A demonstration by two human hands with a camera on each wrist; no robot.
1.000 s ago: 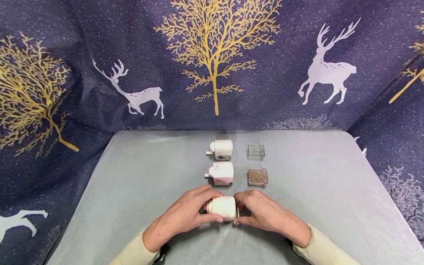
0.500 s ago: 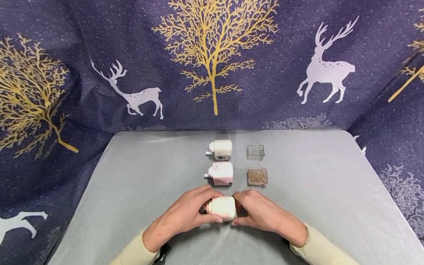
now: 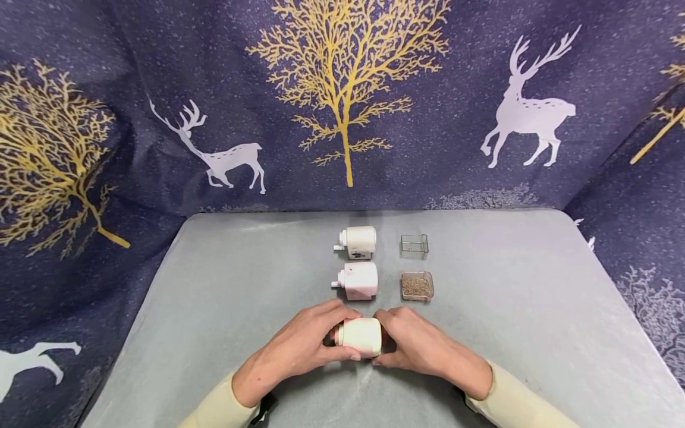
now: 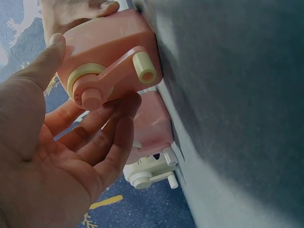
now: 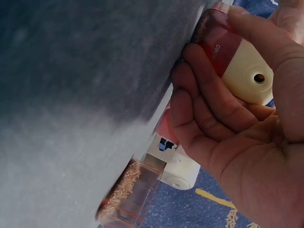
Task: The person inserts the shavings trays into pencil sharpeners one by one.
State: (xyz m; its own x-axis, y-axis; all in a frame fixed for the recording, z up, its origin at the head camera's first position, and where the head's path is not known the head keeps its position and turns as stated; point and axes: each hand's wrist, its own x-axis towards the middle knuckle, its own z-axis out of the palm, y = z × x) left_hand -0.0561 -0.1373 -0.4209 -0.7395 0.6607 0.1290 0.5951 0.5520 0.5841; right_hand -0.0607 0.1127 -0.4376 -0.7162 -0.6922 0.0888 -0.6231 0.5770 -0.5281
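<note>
A pink and cream hand-crank pencil sharpener (image 3: pixel 363 337) stands on the table near the person. My left hand (image 3: pixel 307 337) grips its crank end, thumb on the near side and fingers on the far side. In the left wrist view its pink crank (image 4: pixel 118 69) with a cream knob faces the palm. At the opposite end my right hand (image 3: pixel 414 342) holds it between thumb and fingers. In the right wrist view its dark-red see-through shavings drawer (image 5: pixel 216 52) lies in the body, partly covered by the fingers; the cream end has a round pencil hole (image 5: pixel 259 78).
Behind stand a pale pink sharpener (image 3: pixel 361 281) and a white sharpener (image 3: pixel 361 242), cranks to the left. To their right lie a clear drawer with brown shavings (image 3: pixel 417 286) and a clear drawer (image 3: pixel 414 244). A patterned cloth (image 3: pixel 225 71) hangs behind the table (image 3: pixel 235 267).
My right hand has shifted slightly left against the sharpener. The drawer edge that stuck out at its right end no longer shows. My left hand has kept its grip.
</note>
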